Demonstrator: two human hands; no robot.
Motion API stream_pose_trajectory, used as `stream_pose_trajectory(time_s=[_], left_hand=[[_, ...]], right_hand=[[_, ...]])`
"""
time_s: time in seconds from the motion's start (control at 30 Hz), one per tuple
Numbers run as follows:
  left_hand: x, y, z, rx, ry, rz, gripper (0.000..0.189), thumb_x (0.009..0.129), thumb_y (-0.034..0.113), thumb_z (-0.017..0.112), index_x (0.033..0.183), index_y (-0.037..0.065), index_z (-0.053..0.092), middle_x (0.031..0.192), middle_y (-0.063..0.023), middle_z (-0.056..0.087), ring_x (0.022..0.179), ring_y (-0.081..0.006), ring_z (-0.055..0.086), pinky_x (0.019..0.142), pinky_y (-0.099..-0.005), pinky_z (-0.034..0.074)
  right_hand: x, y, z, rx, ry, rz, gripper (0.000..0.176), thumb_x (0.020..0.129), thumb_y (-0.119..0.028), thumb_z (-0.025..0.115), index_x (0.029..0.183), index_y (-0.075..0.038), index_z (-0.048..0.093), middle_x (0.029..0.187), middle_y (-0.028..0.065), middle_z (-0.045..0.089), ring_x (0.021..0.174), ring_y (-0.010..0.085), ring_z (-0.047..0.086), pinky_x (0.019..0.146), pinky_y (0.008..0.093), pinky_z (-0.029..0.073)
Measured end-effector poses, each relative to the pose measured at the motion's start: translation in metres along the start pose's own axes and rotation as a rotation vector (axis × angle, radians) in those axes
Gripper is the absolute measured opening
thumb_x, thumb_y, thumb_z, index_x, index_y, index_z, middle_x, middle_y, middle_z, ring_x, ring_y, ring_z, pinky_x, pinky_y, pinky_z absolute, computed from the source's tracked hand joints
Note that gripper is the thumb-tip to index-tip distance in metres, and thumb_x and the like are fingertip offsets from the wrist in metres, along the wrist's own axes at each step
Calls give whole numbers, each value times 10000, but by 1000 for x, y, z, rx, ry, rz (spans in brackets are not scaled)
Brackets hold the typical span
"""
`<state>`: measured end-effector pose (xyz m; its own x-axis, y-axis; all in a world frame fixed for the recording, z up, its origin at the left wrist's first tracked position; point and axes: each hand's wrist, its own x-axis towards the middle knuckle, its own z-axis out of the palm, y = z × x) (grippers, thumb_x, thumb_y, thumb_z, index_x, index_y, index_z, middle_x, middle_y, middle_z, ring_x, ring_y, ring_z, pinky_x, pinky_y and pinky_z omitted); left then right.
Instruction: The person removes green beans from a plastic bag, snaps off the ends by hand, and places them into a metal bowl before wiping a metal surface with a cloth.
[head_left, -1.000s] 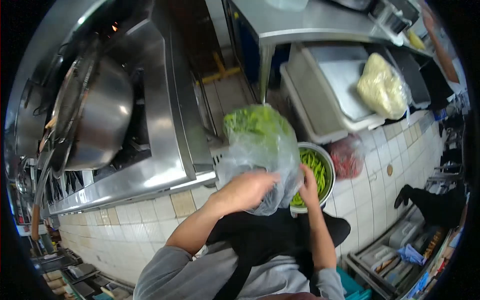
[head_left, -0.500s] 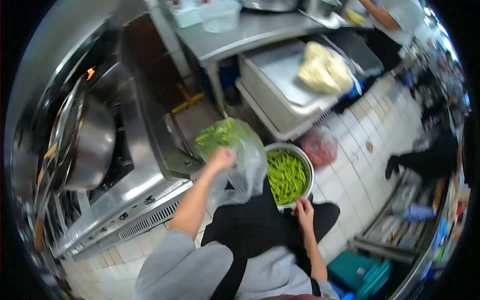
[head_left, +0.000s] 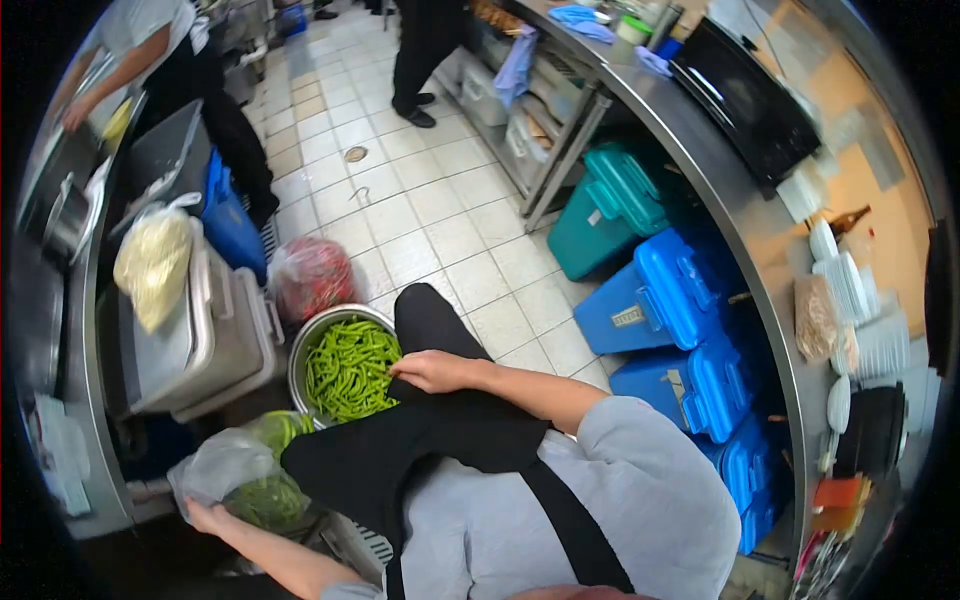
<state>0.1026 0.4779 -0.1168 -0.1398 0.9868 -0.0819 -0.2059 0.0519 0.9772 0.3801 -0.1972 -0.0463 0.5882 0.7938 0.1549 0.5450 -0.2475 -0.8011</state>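
Observation:
My left hand (head_left: pixel 205 516) is closed on the edge of a clear plastic bag (head_left: pixel 228 465) at the lower left. Green vegetables show through the bag, probably peppers, though the film blurs them. Beside the bag stands a round metal pot (head_left: pixel 297 365) of long green peppers (head_left: pixel 352 368). My right hand (head_left: pixel 428 371) rests by my raised knee at the pot's right rim, its fingers pinched together. Whatever they may hold is too small to make out.
Behind the pot sits a bag of red produce (head_left: pixel 314 280). A grey bin (head_left: pixel 215 340) at left carries a pale yellow bag (head_left: pixel 155 262). Blue bins (head_left: pixel 640 300) and a green bin (head_left: pixel 600 215) line the right counter. One person works at upper left; another stands ahead.
My view has swung to the right. My left hand, raised with the bag before, now holds it lower beside the pot. My right hand stays near the pot's rim.

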Motion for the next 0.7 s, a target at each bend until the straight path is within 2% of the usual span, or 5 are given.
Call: stream_pose_trajectory(time_s=[0.1, 0.13, 0.23, 0.53, 0.7], left_hand=[[-73, 30, 5, 274, -110, -58, 481, 796, 80, 727, 1234, -75, 604, 1260, -190, 613, 1085, -264, 604, 959, -411, 479], [-1, -23, -40, 544, -370, 300, 451, 832, 105, 728, 1237, -54, 609, 1231, -200, 626, 1098, -272, 602, 969, -398, 473], [4, -30, -8, 546, -450, 404, 449, 837, 120, 727, 1233, -57, 610, 1228, -205, 627, 1094, -279, 605, 964, -402, 476], [2, 15, 66, 564, -251, 889, 454, 859, 188, 726, 1215, -71, 612, 1216, -226, 632, 1078, -315, 615, 945, -423, 489], [-141, 83, 61, 591, -63, 1135, 464, 872, 225, 726, 1204, -78, 614, 1209, -237, 635, 1069, -334, 621, 934, -434, 495]], right_hand=[[-15, 3, -10, 5, 87, 13, 203, 954, -120, 568, 1103, -4, 643, 1015, 185, 669, 963, 352, 655, 836, 415, 530], [-21, 1, -11, 20, 122, 17, 202, 951, -119, 570, 1099, -1, 641, 1007, 185, 668, 954, 353, 654, 832, 418, 529], [-26, -3, -11, 57, 169, 18, 187, 928, -112, 565, 1050, 4, 646, 974, 208, 676, 928, 390, 654, 800, 456, 526], [-27, -18, -9, -103, 46, 82, 214, 925, -150, 562, 1101, -63, 648, 1031, 140, 685, 954, 347, 657, 808, 447, 539], [-34, -4, -17, -72, 164, -102, 189, 901, -114, 590, 1077, -70, 643, 962, 145, 671, 889, 346, 660, 742, 443, 550]])
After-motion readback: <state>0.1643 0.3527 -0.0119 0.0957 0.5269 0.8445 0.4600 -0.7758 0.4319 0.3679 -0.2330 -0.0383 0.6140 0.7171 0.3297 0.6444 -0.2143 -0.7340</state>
